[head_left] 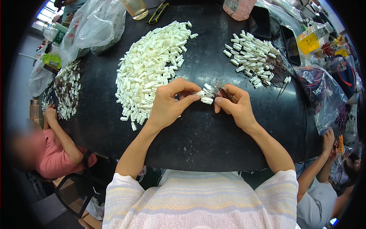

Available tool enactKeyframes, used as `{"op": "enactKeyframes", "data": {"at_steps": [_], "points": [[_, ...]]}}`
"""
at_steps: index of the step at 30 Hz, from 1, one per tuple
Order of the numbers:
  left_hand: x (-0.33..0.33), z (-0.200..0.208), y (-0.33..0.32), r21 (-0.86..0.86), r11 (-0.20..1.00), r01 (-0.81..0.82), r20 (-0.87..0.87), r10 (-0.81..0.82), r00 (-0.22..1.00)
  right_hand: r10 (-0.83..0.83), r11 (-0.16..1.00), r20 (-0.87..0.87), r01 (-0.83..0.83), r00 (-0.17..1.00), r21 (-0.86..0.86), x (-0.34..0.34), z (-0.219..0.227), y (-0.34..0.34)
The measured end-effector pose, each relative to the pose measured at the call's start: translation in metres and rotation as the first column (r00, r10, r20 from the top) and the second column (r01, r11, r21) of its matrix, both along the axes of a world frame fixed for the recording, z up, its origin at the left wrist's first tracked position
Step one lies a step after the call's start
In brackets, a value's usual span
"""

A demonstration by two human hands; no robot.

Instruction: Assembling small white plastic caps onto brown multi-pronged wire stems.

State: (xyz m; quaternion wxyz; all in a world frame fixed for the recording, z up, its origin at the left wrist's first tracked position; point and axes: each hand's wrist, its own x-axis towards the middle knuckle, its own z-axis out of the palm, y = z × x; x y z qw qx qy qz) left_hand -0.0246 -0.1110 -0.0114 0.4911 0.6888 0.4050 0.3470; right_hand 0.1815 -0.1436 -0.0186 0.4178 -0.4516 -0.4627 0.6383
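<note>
Between thumb and forefinger, my left hand [171,100] pinches a small white plastic connector housing [199,94]. Facing it, my right hand [237,104] is closed round a bunch of thin dark wires [225,93]. A few of those wires end in white housings [207,100] beside my left fingertips; others show bare, shiny ends. A large heap of loose white housings [146,68] lies just beyond and left of my left hand. Past my right hand is a smaller pile of housings with dark wires attached [255,57].
A yellow-and-black utility knife [158,13] and bottles [135,8] stand along the far edge. Phones [290,44] and a clear bag of wires [324,91] are at the right. Plastic bags [95,30] and another wired pile [68,89] lie left. People sit on both sides.
</note>
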Motion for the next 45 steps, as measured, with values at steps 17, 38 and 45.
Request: {"op": "enactKeyframes", "data": {"at_steps": [17, 38, 45], "points": [[0.014, -0.006, -0.009, 0.189, 0.982, -0.008, -0.002, 0.008, 1.000, -0.061, 0.997, 0.081, 0.057, 0.995, 0.045, -0.001, -0.004, -0.002], [-0.016, -0.004, 0.044, 0.708, 0.662, 0.247, -0.618, 0.410, 0.671, -0.067, 0.996, 0.059, 0.063, 0.996, 0.058, -0.001, -0.004, -0.001], [0.001, 0.001, 0.019, 0.496, 0.867, -0.031, -0.273, 0.190, 0.943, -0.035, 0.998, 0.024, 0.034, 0.999, 0.055, 0.000, -0.003, 0.000]]}}
